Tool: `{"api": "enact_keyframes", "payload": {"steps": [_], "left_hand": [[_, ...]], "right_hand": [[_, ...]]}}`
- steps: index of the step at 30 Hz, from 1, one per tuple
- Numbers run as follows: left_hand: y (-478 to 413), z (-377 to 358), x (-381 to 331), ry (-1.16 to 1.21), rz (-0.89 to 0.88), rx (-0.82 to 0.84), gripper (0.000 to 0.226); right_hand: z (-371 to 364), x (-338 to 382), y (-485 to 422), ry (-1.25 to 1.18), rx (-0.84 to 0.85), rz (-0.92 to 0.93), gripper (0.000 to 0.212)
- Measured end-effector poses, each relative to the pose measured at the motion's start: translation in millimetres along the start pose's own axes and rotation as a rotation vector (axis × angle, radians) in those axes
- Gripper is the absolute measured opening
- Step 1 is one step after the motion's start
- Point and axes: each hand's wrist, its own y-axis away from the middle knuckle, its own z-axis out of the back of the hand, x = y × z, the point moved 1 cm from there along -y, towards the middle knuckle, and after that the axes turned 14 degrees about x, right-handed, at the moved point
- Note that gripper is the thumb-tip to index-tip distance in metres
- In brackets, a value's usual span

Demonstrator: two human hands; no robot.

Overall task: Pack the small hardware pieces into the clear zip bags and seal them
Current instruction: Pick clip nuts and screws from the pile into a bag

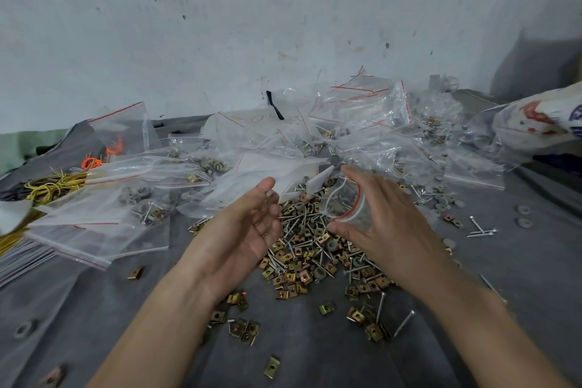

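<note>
Pinching zip bag (345, 202), right hand (389, 230); left hand (247, 231) cupped loose; screws (304, 227) beneath; bags (349, 123) behind

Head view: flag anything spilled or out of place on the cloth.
Loose hardware lies scattered apart from the main pile: a clip sits alone near the front, screws lie crossed off to the right, and a washer sits far left. Nothing looks damaged.

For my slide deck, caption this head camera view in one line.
Right hand holds a small clear zip bag over the pile of clips and screws; left hand open beside it.
</note>
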Motion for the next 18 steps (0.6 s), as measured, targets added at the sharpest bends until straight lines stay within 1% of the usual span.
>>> {"api": "enact_keyframes", "payload": {"steps": [3, 5, 14, 18], "left_hand": [[0.1, 1.5, 1.9, -0.011, -0.034, 0.002, 0.043], [0.0, 2.4, 2.4, -0.016, -0.049, 0.011, 0.046], [-0.5, 1.8, 2.3, -0.054, -0.091, -0.009, 0.04], [-2.3, -3.7, 2.3, -0.133, -0.11, -0.05, 0.039]], "right_hand": [[-0.6, -0.2, -0.2, -0.002, -0.01, 0.001, 0.077], [-0.7, -0.3, -0.3, 0.0, -0.014, 0.001, 0.077], [-2.0, -1.2, -0.7, 0.003, 0.019, -0.017, 0.078], [-3.5, -1.7, -1.4, 0.009, 0.028, -0.028, 0.08]]}}
